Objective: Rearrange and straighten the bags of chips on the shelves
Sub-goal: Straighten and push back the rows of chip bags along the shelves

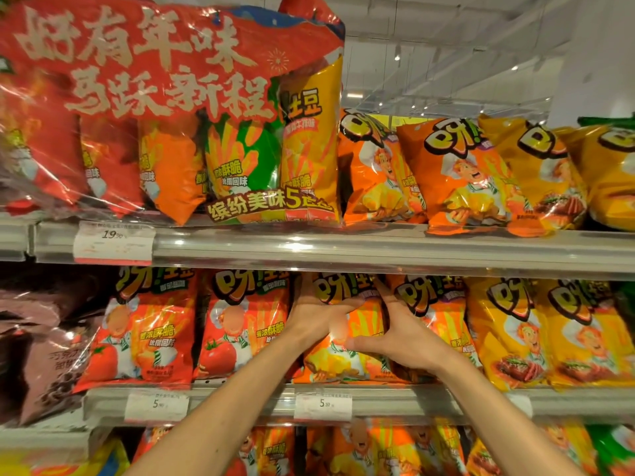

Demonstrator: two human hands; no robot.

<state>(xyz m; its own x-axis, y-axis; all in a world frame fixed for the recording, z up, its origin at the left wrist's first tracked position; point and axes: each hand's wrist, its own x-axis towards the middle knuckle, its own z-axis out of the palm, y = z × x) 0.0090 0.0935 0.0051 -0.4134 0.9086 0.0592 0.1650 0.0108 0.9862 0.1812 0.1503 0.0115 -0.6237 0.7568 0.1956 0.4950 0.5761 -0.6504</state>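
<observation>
An orange chip bag [357,324] stands on the middle shelf [429,401], between red tomato bags [240,324] on its left and another orange bag [436,314] on its right. My left hand [314,314] grips the orange bag's left edge, thumb across its front. My right hand [402,334] holds its right edge, thumb on the front, fingers slipped between it and the neighbouring orange bag. The bag stands roughly upright.
Yellow bags [549,331] fill the middle shelf's right end; brown bags [51,355] sit at far left. The upper shelf [378,249] carries a large red multipack [165,108] and leaning orange and yellow bags [467,176]. More bags [360,448] fill the shelf below.
</observation>
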